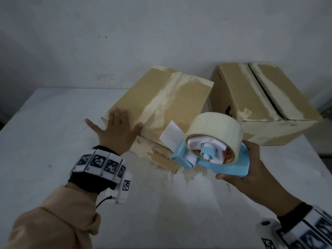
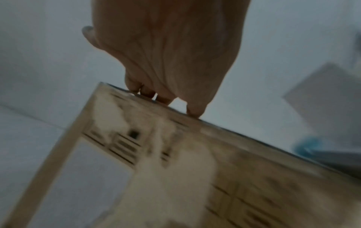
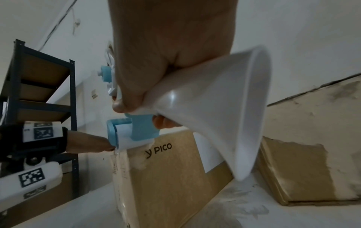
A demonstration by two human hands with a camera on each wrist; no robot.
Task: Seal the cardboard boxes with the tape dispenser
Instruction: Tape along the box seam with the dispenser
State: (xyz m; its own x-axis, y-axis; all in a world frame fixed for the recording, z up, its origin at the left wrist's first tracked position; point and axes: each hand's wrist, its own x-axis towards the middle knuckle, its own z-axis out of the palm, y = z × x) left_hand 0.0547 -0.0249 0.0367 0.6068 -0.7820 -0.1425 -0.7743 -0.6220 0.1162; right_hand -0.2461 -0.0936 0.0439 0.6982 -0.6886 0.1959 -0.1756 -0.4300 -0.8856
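A cardboard box (image 1: 161, 105) with closed flaps and old tape marks along its seam lies in the middle of the white table (image 1: 45, 132). My left hand (image 1: 116, 130) rests flat on its near left flap, fingers spread; the left wrist view shows the fingertips (image 2: 193, 111) on the box (image 2: 195, 169) edge. My right hand (image 1: 244, 169) grips a light blue tape dispenser (image 1: 215, 151) with a cream tape roll (image 1: 213, 128), held just right of the box's near corner. A loose tape end (image 1: 170, 135) sticks out toward the box. In the right wrist view the dispenser (image 3: 136, 129) hangs over the box (image 3: 168, 177).
A second cardboard box (image 1: 260, 101) with its top seam gaping stands at the back right of the table, also seen in the right wrist view as the second box (image 3: 312, 154). A dark metal shelf (image 3: 39, 92) stands to the left. A grey wall lies behind.
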